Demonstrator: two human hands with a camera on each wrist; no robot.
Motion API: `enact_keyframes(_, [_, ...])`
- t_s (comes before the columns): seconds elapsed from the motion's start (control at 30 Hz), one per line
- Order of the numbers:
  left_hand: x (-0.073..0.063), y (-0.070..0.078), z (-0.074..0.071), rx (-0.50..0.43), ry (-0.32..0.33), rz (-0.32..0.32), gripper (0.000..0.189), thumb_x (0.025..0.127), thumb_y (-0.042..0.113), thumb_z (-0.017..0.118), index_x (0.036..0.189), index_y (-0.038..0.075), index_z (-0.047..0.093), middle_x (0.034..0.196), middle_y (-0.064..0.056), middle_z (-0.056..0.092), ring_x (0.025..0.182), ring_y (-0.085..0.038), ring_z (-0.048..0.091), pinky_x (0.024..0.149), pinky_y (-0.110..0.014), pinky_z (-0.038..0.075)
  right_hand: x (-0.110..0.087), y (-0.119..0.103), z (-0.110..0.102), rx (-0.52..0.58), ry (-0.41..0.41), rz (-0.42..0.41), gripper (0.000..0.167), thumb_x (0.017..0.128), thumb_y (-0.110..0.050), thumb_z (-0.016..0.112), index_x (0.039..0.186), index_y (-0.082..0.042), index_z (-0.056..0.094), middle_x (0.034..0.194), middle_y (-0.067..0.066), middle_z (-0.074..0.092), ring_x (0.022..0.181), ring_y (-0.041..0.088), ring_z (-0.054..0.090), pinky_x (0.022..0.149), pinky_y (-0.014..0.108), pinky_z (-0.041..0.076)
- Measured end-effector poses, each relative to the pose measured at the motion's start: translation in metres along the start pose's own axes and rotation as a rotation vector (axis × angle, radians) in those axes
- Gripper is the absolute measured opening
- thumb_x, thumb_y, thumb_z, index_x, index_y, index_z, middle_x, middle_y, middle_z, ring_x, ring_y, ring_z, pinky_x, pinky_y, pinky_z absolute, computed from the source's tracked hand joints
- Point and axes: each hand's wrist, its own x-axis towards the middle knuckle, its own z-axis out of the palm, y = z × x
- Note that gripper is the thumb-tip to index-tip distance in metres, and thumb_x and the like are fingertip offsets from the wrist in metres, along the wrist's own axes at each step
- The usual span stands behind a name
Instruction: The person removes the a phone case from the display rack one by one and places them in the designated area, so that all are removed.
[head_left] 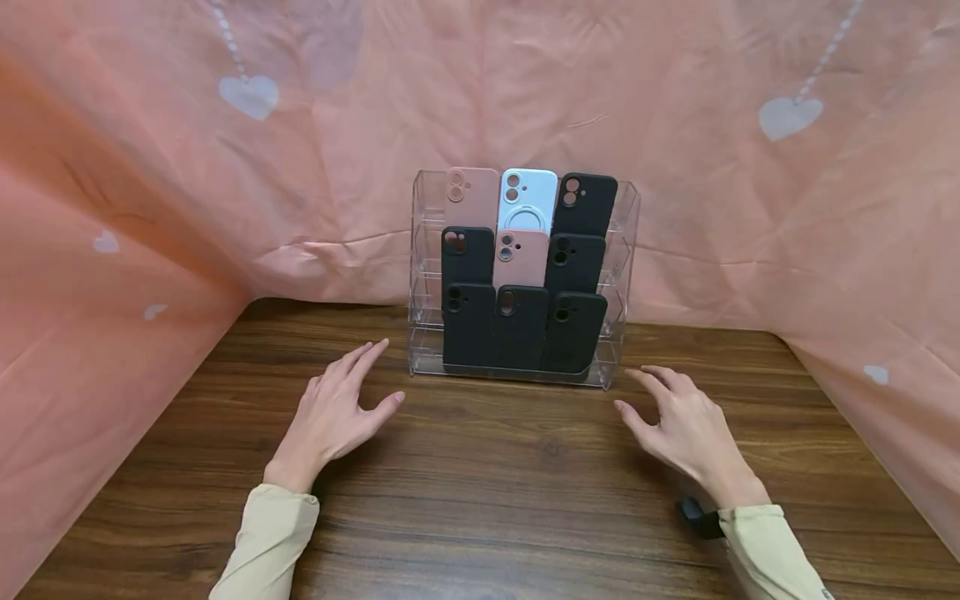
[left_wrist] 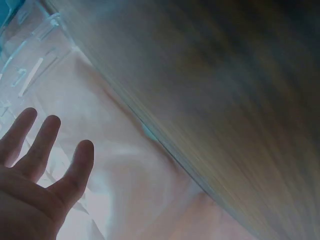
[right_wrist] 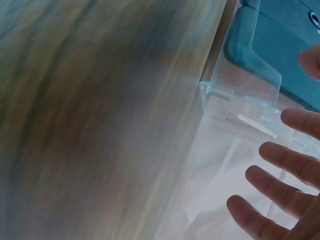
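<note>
A clear acrylic stand (head_left: 427,364) holds several phone cases in three tiers of three. Along the top are a pink case (head_left: 476,204), a white case (head_left: 534,193) with a ring on it, and a black case (head_left: 592,208). In the middle tier a pink case (head_left: 522,260) sits between two dark ones. The front tier has three dark cases, among them a middle one (head_left: 521,333). My left hand (head_left: 333,408) is left of the stand, fingers extended, holding nothing. My right hand (head_left: 686,425) is spread near the stand's right front corner (right_wrist: 220,100), also holding nothing.
A brown wood-grain table (head_left: 495,492) lies under the stand and hands. Pink cloth (head_left: 360,108) with white hearts hangs behind and along both sides. A dark band (head_left: 699,518) shows at the right wrist, by the light sleeve cuff.
</note>
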Motion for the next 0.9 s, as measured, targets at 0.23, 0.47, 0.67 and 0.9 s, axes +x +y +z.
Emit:
enact_keyframes(0.23, [0.015, 0.006, -0.007, -0.147, 0.102, 0.003, 0.065, 0.093, 0.048, 0.068, 0.153, 0.033, 0.046, 0.151, -0.005, 0.054, 0.134, -0.037, 0.056, 0.1, -0.065, 0.049, 0.016, -0.007, 0.002, 0.025, 0.088, -0.087, 0.04, 0.086, -0.031, 0.075, 0.12, -0.011, 0.072, 0.113, 0.016, 0.071, 0.096, 0.043, 0.07, 0.071, 0.063, 0.057])
enact_keyframes(0.47, [0.032, 0.006, -0.012, -0.245, 0.169, -0.014, 0.059, 0.095, 0.046, 0.066, 0.149, 0.032, 0.05, 0.145, -0.005, 0.059, 0.13, -0.033, 0.059, 0.099, -0.062, 0.051, 0.035, -0.013, 0.002, 0.076, 0.135, -0.126, 0.038, 0.087, -0.027, 0.075, 0.122, -0.01, 0.072, 0.111, 0.014, 0.072, 0.097, 0.038, 0.071, 0.072, 0.059, 0.059])
enact_keyframes(0.67, [0.049, 0.004, -0.009, -0.399, 0.2, -0.027, 0.053, 0.096, 0.041, 0.067, 0.145, 0.025, 0.055, 0.137, -0.005, 0.063, 0.12, -0.029, 0.066, 0.094, -0.055, 0.053, 0.05, -0.018, 0.004, 0.145, 0.174, -0.14, 0.04, 0.087, -0.025, 0.077, 0.121, -0.007, 0.071, 0.108, 0.012, 0.073, 0.092, 0.033, 0.072, 0.071, 0.053, 0.059])
enact_keyframes(0.9, [0.068, 0.008, -0.001, -0.548, 0.226, -0.058, 0.046, 0.097, 0.034, 0.068, 0.14, 0.019, 0.06, 0.135, -0.01, 0.067, 0.111, -0.028, 0.072, 0.091, -0.044, 0.059, 0.063, -0.02, 0.0, 0.205, 0.192, -0.152, 0.04, 0.087, -0.02, 0.078, 0.124, -0.007, 0.071, 0.102, 0.009, 0.073, 0.076, 0.018, 0.058, 0.063, 0.034, 0.048])
